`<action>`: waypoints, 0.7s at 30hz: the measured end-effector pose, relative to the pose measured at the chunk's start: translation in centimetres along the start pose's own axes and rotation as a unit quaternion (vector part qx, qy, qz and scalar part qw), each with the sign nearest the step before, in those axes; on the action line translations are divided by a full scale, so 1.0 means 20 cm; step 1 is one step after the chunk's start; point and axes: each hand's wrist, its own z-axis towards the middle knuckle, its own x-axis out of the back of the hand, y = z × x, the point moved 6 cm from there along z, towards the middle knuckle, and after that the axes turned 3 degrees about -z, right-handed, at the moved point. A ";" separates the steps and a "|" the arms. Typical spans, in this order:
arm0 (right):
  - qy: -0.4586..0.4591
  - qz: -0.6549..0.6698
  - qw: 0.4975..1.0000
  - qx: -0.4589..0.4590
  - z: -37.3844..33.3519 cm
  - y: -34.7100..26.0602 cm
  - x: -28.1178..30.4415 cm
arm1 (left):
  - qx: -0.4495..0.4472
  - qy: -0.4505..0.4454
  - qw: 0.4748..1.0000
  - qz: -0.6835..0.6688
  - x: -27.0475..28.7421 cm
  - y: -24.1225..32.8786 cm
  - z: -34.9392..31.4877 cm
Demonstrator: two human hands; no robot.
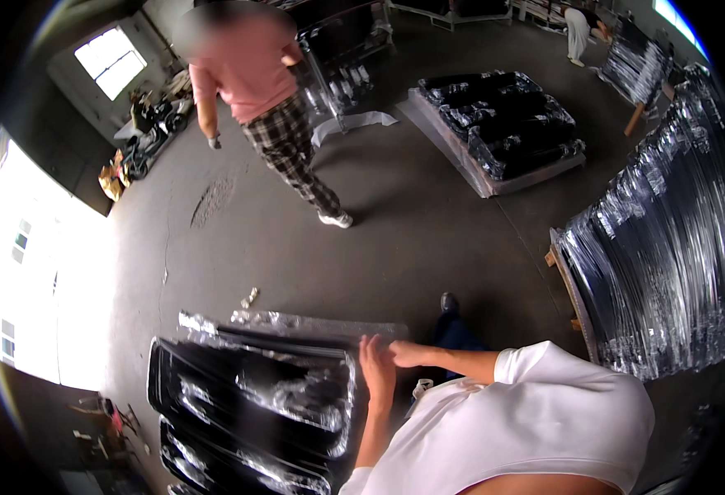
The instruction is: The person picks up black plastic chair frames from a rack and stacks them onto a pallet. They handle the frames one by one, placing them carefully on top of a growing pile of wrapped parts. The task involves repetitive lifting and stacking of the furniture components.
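Note:
My left hand is raised beside the right edge of a stack of black framed panels wrapped in clear plastic film. Its fingers point away from me and look stretched out. Close against it, my right hand is curled, with its fingertips near the left wrist and fingers. Whatever the right fingers may hold is too small or hidden to make out. A strip of clear film lies along the stack's far edge.
A person in a pink shirt walks beyond the stack. Film-wrapped black bundles sit on a low pallet farther off. At the right stands a tall row of wrapped panels. Another person bends over at the far right.

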 end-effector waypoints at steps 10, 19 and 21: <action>0.154 0.084 0.983 -0.053 0.40 0.03 1.77 | -0.067 -0.207 0.976 -0.027 -0.88 0.32 1.37; 0.112 0.150 0.979 -0.086 1.00 0.01 2.69 | 0.038 -0.181 0.981 -0.049 -1.16 0.08 2.31; 0.126 0.126 0.981 -0.083 1.16 -0.01 2.93 | 0.103 -0.173 0.978 -0.060 -1.20 -0.06 2.55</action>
